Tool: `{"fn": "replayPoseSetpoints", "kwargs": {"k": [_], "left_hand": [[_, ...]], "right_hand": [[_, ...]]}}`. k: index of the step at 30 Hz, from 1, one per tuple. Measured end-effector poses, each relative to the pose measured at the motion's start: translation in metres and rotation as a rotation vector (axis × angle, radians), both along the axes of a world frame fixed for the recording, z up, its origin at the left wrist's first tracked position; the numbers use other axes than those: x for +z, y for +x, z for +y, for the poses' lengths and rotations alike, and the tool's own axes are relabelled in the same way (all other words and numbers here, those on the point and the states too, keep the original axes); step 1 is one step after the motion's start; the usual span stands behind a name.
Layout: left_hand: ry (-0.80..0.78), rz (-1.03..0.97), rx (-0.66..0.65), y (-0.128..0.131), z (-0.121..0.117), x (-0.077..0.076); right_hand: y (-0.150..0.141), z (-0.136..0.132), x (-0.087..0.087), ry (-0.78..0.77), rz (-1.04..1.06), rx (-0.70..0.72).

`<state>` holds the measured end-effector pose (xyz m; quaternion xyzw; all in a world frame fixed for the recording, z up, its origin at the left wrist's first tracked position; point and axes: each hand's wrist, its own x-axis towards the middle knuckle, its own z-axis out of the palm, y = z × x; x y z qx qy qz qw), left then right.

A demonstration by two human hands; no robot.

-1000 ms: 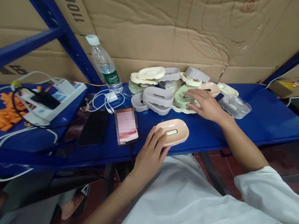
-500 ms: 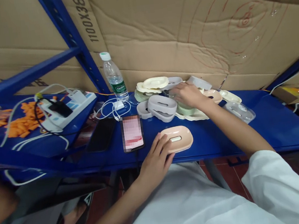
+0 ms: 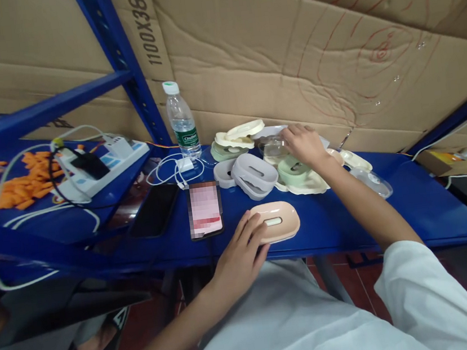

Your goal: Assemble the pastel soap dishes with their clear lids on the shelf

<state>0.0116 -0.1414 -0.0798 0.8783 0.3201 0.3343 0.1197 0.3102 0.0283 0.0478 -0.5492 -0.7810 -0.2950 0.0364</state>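
A peach soap dish (image 3: 287, 231) with a slotted centre lies near the front edge of the blue table. My left hand (image 3: 242, 247) holds it by its left side, fingers over the rim. Further back, my right hand (image 3: 304, 143) is closed on the edge of a clear plastic tray (image 3: 275, 146) among the piled dish parts. Just below that hand is a green soap dish (image 3: 290, 172) on a cream wavy-edged piece (image 3: 309, 184). Grey soap dishes (image 3: 254, 173) lean together left of it. Cream parts (image 3: 237, 135) are stacked on green ones behind.
A water bottle (image 3: 183, 121) stands at the back, beside a white charger cable (image 3: 165, 169). Two phones, one lit (image 3: 205, 209) and one dark (image 3: 155, 210), lie left. Beyond are a power strip (image 3: 125, 164) and orange pieces (image 3: 26, 186) near another person's hand. A clear lid (image 3: 373, 181) lies right.
My right hand has lifted slightly with the clear tray, showing more of the green dish beneath. My left hand stays on the peach dish. The view has shifted a little.
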Motion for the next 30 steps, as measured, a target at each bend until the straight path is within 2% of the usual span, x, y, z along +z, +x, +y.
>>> {"fn": "replayPoseSetpoints", "kwargs": {"k": [3,6,8,10,13,16,18,20,22,25,27,30], "left_hand": [[-0.002,0.0,0.004,0.0,0.001,-0.001],[-0.008,0.002,-0.002,0.001,0.001,-0.001],[-0.023,-0.012,-0.013,0.001,0.001,0.0],[-0.062,-0.045,-0.012,0.0,0.0,0.002],[-0.171,-0.121,0.015,-0.002,-0.001,0.006],[-0.268,-0.19,0.015,-0.004,-0.001,0.007],[-0.295,-0.214,-0.01,-0.005,0.0,0.006],[-0.304,-0.223,-0.026,-0.005,0.001,0.005],[-0.302,-0.221,-0.021,-0.006,0.001,0.004],[-0.307,-0.212,-0.012,-0.007,0.001,0.003],[-0.308,-0.202,-0.002,-0.007,-0.001,0.003],[-0.29,-0.159,0.029,-0.005,-0.003,0.005]], "right_hand": [[0.008,0.0,0.005,0.048,0.152,-0.082],[0.018,-0.003,0.018,0.094,0.346,-0.138],[0.026,-0.014,0.027,0.122,0.457,-0.098],[0.032,-0.036,0.028,0.137,0.542,0.027],[0.031,-0.088,0.005,0.105,0.619,0.244],[0.022,-0.145,-0.039,0.051,0.651,0.337],[0.017,-0.17,-0.067,0.025,0.653,0.389],[0.016,-0.179,-0.085,-0.067,0.648,0.446],[0.017,-0.178,-0.089,-0.256,0.648,0.475],[0.019,-0.17,-0.082,-0.49,0.701,0.49],[0.019,-0.17,-0.079,-0.536,0.752,0.51],[0.01,-0.177,-0.086,-0.519,0.82,0.529]]}}
